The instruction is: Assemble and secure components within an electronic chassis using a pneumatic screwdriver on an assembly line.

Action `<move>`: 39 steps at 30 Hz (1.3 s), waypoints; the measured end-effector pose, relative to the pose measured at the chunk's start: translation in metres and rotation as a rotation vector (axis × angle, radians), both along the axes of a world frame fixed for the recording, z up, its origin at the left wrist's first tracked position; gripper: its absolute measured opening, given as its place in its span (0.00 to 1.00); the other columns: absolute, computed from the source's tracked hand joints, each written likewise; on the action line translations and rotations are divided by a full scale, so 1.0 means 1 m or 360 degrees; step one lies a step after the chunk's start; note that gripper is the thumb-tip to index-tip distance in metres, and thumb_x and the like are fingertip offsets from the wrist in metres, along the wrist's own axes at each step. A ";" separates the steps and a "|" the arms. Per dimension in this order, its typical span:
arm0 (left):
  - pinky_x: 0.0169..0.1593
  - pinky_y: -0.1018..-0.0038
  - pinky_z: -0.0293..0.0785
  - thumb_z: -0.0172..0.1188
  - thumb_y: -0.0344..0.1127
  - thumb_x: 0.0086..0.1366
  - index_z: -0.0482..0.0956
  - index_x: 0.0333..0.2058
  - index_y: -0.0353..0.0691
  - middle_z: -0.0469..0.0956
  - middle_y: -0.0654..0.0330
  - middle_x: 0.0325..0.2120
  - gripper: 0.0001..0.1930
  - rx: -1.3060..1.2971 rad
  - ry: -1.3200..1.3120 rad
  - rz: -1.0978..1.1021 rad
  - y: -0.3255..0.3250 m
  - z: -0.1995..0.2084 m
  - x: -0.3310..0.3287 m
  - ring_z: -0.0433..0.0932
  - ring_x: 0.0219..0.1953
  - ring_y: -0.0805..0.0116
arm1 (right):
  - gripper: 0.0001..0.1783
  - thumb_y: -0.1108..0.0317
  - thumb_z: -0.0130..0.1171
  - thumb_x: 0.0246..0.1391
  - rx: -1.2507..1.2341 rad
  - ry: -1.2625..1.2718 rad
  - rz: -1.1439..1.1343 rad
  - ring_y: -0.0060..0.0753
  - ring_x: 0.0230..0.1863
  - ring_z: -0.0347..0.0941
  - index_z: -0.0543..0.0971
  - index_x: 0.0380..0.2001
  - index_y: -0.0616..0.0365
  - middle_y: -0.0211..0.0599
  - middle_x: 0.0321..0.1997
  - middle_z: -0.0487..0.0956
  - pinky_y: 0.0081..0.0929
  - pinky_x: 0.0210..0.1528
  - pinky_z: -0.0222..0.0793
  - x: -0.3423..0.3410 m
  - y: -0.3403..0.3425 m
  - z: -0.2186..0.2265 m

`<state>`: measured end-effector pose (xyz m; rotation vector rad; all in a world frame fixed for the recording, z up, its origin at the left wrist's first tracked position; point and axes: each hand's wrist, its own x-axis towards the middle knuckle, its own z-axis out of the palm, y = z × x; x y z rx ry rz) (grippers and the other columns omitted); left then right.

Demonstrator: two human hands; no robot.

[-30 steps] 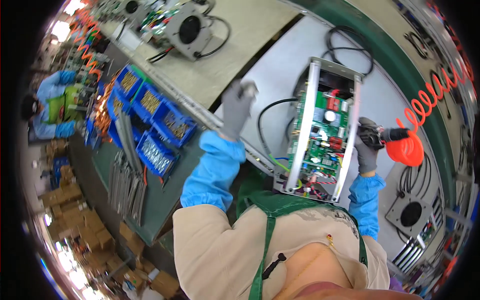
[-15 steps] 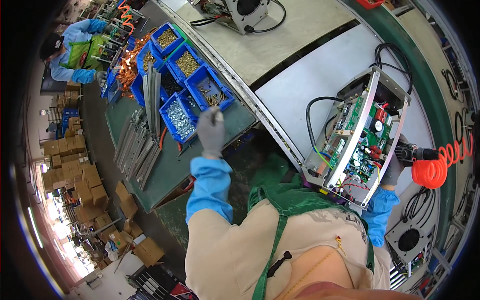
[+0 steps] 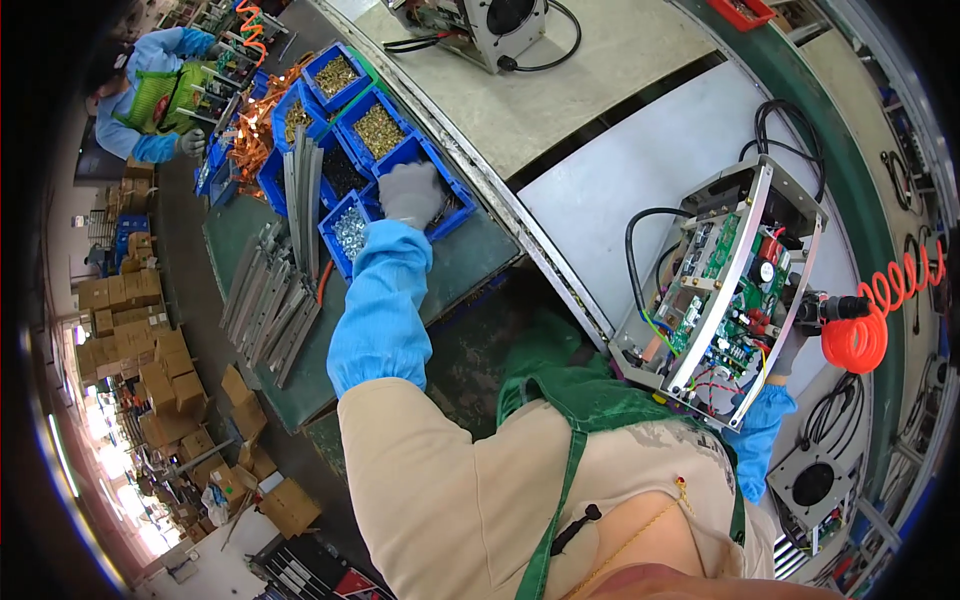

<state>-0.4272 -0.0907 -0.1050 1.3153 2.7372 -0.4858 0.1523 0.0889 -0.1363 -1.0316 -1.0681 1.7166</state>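
My gloved left hand (image 3: 411, 193) reaches down into a blue bin (image 3: 462, 205) that held long screws in the earlier view; its fingers are hidden, so I cannot tell what they grip. At the right, my gloved right hand (image 3: 788, 350) is wrapped around an air screwdriver (image 3: 822, 309), partly hidden behind an open metal chassis. That chassis (image 3: 742, 290) stands tilted near my body, with green circuit boards (image 3: 722, 245), coloured wires and a black cable showing. A red coiled air hose (image 3: 855, 340) runs from the tool.
Blue bins with brass fasteners (image 3: 378, 132) and silver hardware (image 3: 350, 232) surround my left hand. Grey metal strips (image 3: 275, 300) lie beside them. Another chassis (image 3: 490, 25) stands at the far side, one more (image 3: 815, 485) at lower right. A co-worker (image 3: 160, 95) works at far left.
My left hand has moved forward and down into the bin, its arm stretching further out. My right hand stays by the chassis with the screwdriver. The view has shifted slightly.
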 end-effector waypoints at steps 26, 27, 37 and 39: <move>0.39 0.64 0.75 0.50 0.35 0.62 0.81 0.37 0.47 0.82 0.60 0.36 0.11 -0.0283 0.0173 -0.0020 0.011 -0.012 -0.016 0.81 0.41 0.60 | 0.24 0.76 0.61 0.48 0.0348 -0.0416 -0.0447 0.23 0.38 0.74 0.73 0.51 0.61 0.32 0.42 0.77 0.23 0.42 0.73 -0.024 0.000 0.011; 0.40 0.63 0.76 0.50 0.35 0.62 0.80 0.39 0.47 0.81 0.59 0.37 0.11 -0.0247 0.0108 0.0029 0.011 -0.012 -0.018 0.81 0.41 0.59 | 0.24 0.76 0.61 0.48 0.0368 -0.0420 -0.0438 0.23 0.38 0.74 0.73 0.51 0.61 0.32 0.42 0.77 0.23 0.42 0.73 -0.025 0.001 0.010; 0.43 0.62 0.74 0.55 0.39 0.58 0.79 0.38 0.44 0.79 0.56 0.32 0.11 0.0841 0.0059 0.0138 0.001 0.014 -0.003 0.78 0.38 0.53 | 0.24 0.77 0.62 0.47 0.0599 -0.0461 -0.0424 0.24 0.38 0.74 0.72 0.50 0.61 0.32 0.41 0.78 0.23 0.41 0.73 -0.029 0.002 0.005; 0.42 0.62 0.73 0.55 0.38 0.58 0.80 0.35 0.47 0.78 0.56 0.31 0.08 0.1488 -0.0198 -0.0323 0.007 0.012 0.038 0.77 0.35 0.53 | 0.24 0.78 0.62 0.46 0.0642 -0.0478 -0.0431 0.24 0.38 0.75 0.72 0.50 0.61 0.33 0.40 0.78 0.23 0.41 0.73 -0.030 0.002 0.005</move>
